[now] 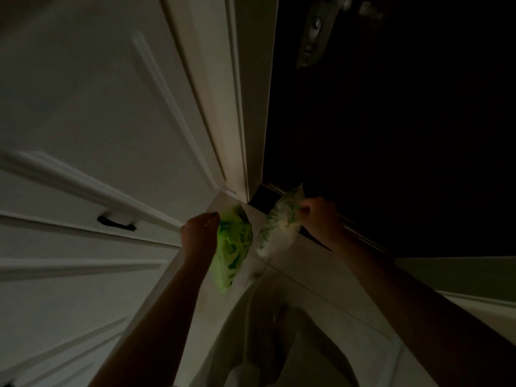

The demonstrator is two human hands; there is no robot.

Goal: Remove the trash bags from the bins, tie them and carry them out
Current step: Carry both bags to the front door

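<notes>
In dim light my left hand (198, 233) grips the top of a bright green trash bag (233, 252), which hangs down over the pale floor. My right hand (318, 219) pinches the top of a whitish, translucent trash bag (279, 227) with green showing through it. The two bags hang side by side, a small gap between them, just in front of a dark door's threshold. Both arms reach forward from the bottom of the view.
A dark door (391, 121) with a metal handle plate (312, 32) fills the right. A white panelled cabinet (97, 135) with a black pull handle (116, 223) stands on the left. A white door frame (237, 107) runs between them. Pale tiled floor (321, 289) lies below.
</notes>
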